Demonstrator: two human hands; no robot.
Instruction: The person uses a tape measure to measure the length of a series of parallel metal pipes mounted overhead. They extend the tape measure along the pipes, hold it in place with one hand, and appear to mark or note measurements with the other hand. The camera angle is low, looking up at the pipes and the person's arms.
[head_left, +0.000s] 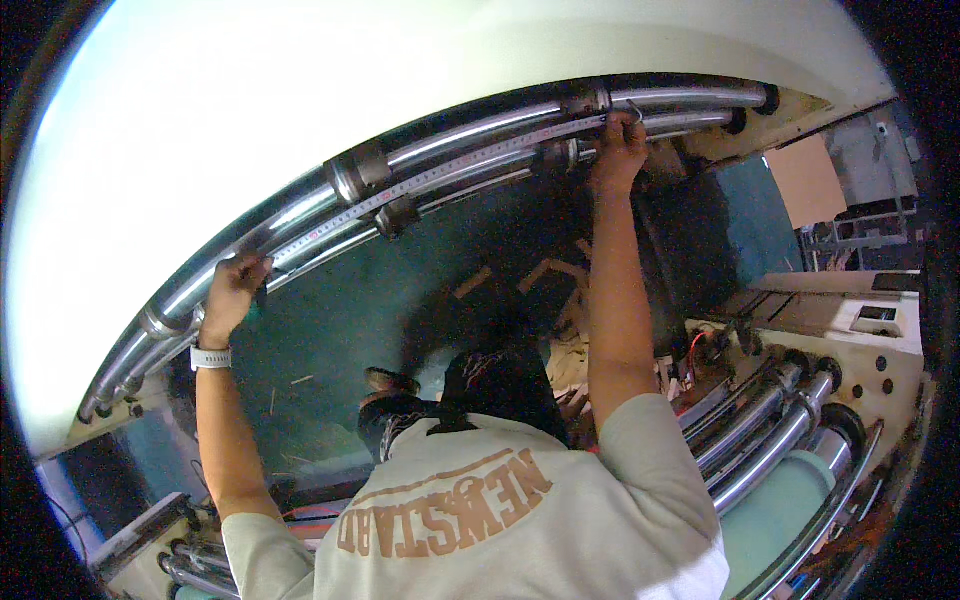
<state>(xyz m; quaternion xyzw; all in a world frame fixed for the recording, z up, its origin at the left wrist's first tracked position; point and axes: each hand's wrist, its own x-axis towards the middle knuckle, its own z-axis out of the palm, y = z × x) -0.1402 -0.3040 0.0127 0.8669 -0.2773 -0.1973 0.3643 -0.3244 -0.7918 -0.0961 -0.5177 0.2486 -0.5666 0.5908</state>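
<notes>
A tape measure's pale blade (440,178) is drawn out between my two hands, running along a pair of shiny metal shafts (480,133). At its left end my left hand (232,292), with a white watch on the wrist, is closed on the tape. Something dark shows beside those fingers, too hidden to make out. My right hand (621,155) pinches the far right end of the blade, close to a collar (602,100) on the upper shaft. Other collars, such as a metal ring (343,181), sit along the shafts.
A large white machine panel (250,90) rises beyond the shafts. Behind me to the right stand more metal rollers (765,430) and a light green roller (780,510). Scraps of cardboard (553,270) lie on the dark green floor (330,340).
</notes>
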